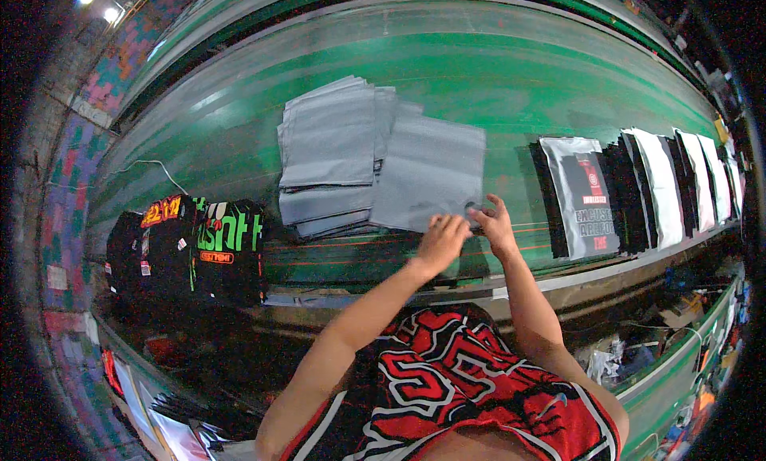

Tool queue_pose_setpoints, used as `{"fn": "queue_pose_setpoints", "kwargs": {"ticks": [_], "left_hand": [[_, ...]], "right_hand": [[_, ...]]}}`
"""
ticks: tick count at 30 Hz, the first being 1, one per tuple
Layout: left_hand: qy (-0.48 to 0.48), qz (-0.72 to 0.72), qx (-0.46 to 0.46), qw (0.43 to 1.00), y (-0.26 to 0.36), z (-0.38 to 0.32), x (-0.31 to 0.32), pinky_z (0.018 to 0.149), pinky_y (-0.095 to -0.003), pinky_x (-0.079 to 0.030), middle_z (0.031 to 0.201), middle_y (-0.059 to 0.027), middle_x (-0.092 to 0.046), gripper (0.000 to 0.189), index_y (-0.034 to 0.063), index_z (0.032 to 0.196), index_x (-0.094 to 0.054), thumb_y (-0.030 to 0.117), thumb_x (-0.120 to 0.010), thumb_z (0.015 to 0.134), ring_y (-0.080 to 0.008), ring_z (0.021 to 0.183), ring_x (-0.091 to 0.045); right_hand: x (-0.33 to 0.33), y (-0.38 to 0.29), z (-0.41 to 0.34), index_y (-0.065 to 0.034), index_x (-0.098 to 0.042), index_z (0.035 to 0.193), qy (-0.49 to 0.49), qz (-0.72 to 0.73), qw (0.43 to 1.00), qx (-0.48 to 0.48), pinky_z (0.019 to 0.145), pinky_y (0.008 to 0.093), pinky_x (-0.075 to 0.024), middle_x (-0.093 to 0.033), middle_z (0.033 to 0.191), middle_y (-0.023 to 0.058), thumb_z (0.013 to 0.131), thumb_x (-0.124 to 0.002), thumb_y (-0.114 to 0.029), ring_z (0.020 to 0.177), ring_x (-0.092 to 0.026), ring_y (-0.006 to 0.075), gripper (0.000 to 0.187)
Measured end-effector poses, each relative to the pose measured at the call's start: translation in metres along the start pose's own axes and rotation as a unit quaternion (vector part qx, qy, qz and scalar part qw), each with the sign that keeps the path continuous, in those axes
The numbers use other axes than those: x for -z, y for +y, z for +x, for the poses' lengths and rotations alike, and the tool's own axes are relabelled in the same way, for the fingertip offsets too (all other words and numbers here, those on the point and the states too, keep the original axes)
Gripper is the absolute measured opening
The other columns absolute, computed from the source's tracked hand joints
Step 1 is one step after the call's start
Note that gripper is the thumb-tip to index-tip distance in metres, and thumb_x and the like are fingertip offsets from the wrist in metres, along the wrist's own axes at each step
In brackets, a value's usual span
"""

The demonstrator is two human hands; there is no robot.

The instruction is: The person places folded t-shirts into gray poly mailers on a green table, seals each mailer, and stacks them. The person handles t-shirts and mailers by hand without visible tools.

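A grey plastic bag (434, 161) lies on top of the right side of a loose pile of similar bags. My left hand (444, 240) is at its lower right corner, fingers curled together over the edge. Right beside it, my right hand (498, 226) points its thumb at the same corner, with the index finger raised apart. A small dark round spot shows on the bag by the right thumb. Whether the right fingers pinch the plastic cannot be made out. To the left, more grey bags (329, 138) are stacked in uneven, overlapping layers.
Folded black printed garments (227, 239) sit at the table's left front. A row of bagged garments (577, 191) overlaps along the right, the nearest in a clear-fronted bag bearing print. Beneath everything runs a long green table (502, 72). Its front edge (538, 284) is close to my body.
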State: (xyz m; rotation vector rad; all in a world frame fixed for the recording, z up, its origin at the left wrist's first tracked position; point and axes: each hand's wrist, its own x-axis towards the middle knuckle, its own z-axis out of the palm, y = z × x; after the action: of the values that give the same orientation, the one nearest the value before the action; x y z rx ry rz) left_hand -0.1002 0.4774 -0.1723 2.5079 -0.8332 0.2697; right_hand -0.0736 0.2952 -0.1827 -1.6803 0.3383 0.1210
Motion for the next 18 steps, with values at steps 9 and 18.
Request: {"fn": "queue_pose_setpoints", "kwargs": {"ticks": [9,18], "left_hand": [[0.050,0.030,0.055,0.997,0.018,-0.042,-0.027,0.107,-0.0566,-0.036,0.133,-0.0153,-0.057,0.043,0.0049,0.127,-0.061,0.028,-0.070,0.091,-0.0349,0.124,-0.053],[-0.066,0.107,0.201,0.971,0.031,-0.078,-0.025,0.116,-0.0668,-0.024,0.157,-0.0152,-0.039,0.052,0.0094,0.143,-0.054,0.033,-0.062,0.098,-0.0350,0.146,-0.035]], "right_hand": [[0.102,0.034,0.037,-0.0002,-0.063,0.126,-0.026,-0.238,0.957,0.164,0.089,0.0359,-0.0531,-0.072,0.111,0.0173,0.073,-0.070,0.004,0.103,-0.070,0.0256,0.053],[0.093,0.022,0.061,-0.0032,-0.059,0.127,-0.071,-0.342,0.931,0.107,0.091,0.0445,-0.0525,-0.068,0.114,0.0227,0.078,-0.070,-0.001,0.107,-0.065,0.0422,0.051]]}}
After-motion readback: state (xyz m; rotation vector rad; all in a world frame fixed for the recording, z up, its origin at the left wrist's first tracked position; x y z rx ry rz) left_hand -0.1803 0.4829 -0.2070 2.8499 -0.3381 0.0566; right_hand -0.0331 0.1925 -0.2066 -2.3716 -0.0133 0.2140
